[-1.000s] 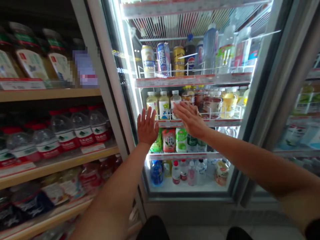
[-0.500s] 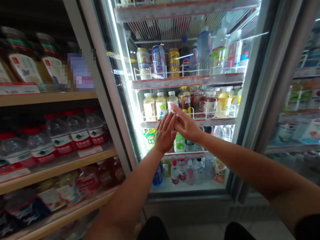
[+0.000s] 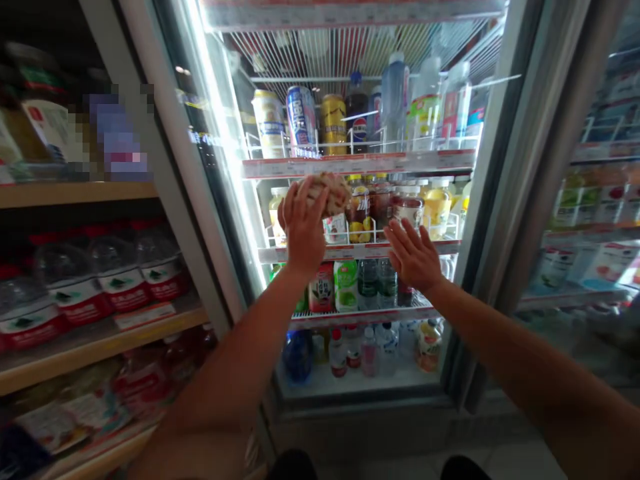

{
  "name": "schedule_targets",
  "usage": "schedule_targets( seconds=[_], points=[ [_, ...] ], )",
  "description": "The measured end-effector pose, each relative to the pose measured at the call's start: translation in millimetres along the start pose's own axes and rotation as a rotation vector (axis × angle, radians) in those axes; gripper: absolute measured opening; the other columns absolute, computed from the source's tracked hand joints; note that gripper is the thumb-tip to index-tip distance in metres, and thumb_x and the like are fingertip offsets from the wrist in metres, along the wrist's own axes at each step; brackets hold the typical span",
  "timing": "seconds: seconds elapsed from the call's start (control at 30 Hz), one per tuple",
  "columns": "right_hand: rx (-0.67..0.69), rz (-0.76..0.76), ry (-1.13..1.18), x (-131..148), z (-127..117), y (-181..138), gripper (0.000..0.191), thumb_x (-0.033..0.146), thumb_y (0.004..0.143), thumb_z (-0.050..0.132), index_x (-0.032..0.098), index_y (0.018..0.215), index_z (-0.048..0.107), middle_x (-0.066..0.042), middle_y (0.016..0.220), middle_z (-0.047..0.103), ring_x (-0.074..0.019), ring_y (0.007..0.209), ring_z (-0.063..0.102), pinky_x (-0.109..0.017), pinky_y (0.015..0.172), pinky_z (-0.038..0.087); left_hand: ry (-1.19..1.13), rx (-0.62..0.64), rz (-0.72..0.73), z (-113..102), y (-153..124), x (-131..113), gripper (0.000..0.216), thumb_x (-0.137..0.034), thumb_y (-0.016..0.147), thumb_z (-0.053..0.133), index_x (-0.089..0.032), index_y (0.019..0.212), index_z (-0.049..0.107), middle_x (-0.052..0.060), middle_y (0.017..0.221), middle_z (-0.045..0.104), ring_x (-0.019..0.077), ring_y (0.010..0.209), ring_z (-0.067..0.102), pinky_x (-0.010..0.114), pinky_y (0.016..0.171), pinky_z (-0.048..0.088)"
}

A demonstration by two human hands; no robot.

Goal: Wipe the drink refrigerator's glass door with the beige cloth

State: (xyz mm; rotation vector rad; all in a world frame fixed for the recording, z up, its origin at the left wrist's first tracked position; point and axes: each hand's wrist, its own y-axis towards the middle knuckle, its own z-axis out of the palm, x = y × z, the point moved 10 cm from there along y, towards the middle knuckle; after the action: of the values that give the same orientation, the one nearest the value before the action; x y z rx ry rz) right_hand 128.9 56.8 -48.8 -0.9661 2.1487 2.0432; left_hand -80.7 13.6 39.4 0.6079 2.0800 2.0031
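While the left hand grips a bunched cloth, right hand spread below right of that grip, drinks fridge behind both.

The left hand and right hand are bare, as are the left forearm and right forearm. Below, black rounded shapes show, covered knees or shoe tips, too cropped to tell.

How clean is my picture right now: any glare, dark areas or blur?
Head view: the light strip at left is blown out, and white reflections streak the glass door; head view, far left: dim, with soft-looking red-capped bottles; head view, centre: the left hand and cloth look slightly soft.
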Motion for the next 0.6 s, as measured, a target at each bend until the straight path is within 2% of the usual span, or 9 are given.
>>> schedule_targets(
  seconds=[0.03,0.1,0.2,0.27,0.33,0.4,0.47,0.53,0.6],
  points=[
    [-0.002,0.002,0.003,0,-1,0,0.076,0.024,0.103,0.052,0.024,0.166,0.010,-0.004,0.163,0.040,-0.0210,0.157,0.026,-0.045,0.133,0.015,-0.016,-0.010,-0.032,4,3,0,0.048,-0.014,0.105,0.039,-0.028,0.147,0.056,0.007,0.161,0.045,0.0289,0.156,0.028,0.059,0.128,0.023],
    [-0.009,0.007,0.018,-1,-2,0,0.076,0.022,0.103,0.052,0.024,0.166,0.011,-0.004,0.162,0.041,-0.0199,0.157,0.025,-0.044,0.133,0.015,-0.004,-0.011,-0.015,13,-10,-14,0.046,-0.015,0.104,0.043,-0.027,0.147,0.056,0.008,0.157,0.050,0.0297,0.156,0.028,0.060,0.128,0.019],
    [-0.027,-0.003,0.037,-2,-2,-1,0.077,0.019,0.102,0.053,0.023,0.166,0.011,-0.004,0.162,0.041,-0.0193,0.157,0.022,-0.044,0.134,0.014,0.021,0.098,0.220,31,-48,-60,0.048,-0.014,0.100,0.053,-0.026,0.146,0.056,0.007,0.149,0.060,0.0276,0.154,0.033,0.055,0.129,0.021],
    [-0.044,-0.017,0.049,-1,-3,-2,0.078,0.019,0.102,0.052,0.022,0.166,0.009,-0.004,0.163,0.040,-0.0200,0.158,0.021,-0.045,0.134,0.014,0.006,0.193,0.334,42,-55,-76,0.049,-0.013,0.100,0.052,-0.027,0.146,0.056,0.004,0.146,0.063,0.0235,0.152,0.037,0.049,0.129,0.024],
    [-0.041,-0.014,0.062,-2,-2,-3,0.077,0.019,0.102,0.050,0.022,0.166,0.008,-0.004,0.163,0.039,-0.0204,0.158,0.021,-0.046,0.134,0.015,0.009,0.191,0.327,43,-32,-71,0.047,-0.014,0.102,0.049,-0.028,0.146,0.056,0.003,0.148,0.061,0.0218,0.152,0.038,0.046,0.129,0.027],
    [-0.030,0.001,0.074,-3,-1,-3,0.075,0.019,0.102,0.049,0.024,0.166,0.009,-0.003,0.164,0.039,-0.0205,0.157,0.023,-0.046,0.134,0.016,0.026,0.124,0.226,39,7,-53,0.046,-0.015,0.103,0.045,-0.028,0.145,0.057,0.002,0.154,0.056,0.0244,0.154,0.034,0.048,0.128,0.028],
    [-0.015,0.016,0.086,-5,1,-3,0.074,0.019,0.102,0.048,0.025,0.166,0.010,-0.003,0.164,0.039,-0.0203,0.157,0.024,-0.046,0.133,0.017,0.016,0.092,0.143,38,33,-43,0.046,-0.016,0.102,0.045,-0.025,0.146,0.056,0.004,0.158,0.050,0.0272,0.155,0.030,0.051,0.129,0.026],
    [-0.001,0.027,0.111,-6,3,-4,0.075,0.020,0.102,0.048,0.027,0.166,0.009,-0.003,0.164,0.039,-0.0209,0.157,0.026,-0.048,0.133,0.019,0.007,0.115,0.104,43,30,-46,0.048,-0.018,0.101,0.047,-0.024,0.148,0.055,0.005,0.161,0.046,0.0293,0.156,0.027,0.055,0.131,0.019],
    [0.020,0.046,0.157,-8,6,-6,0.075,0.020,0.103,0.046,0.030,0.166,0.007,-0.002,0.164,0.038,-0.0226,0.156,0.029,-0.051,0.132,0.022,0.009,0.195,0.153,52,5,-62,0.050,-0.019,0.101,0.047,-0.026,0.151,0.052,0.004,0.160,0.047,0.0288,0.156,0.027,0.056,0.132,0.014]
  ],
)
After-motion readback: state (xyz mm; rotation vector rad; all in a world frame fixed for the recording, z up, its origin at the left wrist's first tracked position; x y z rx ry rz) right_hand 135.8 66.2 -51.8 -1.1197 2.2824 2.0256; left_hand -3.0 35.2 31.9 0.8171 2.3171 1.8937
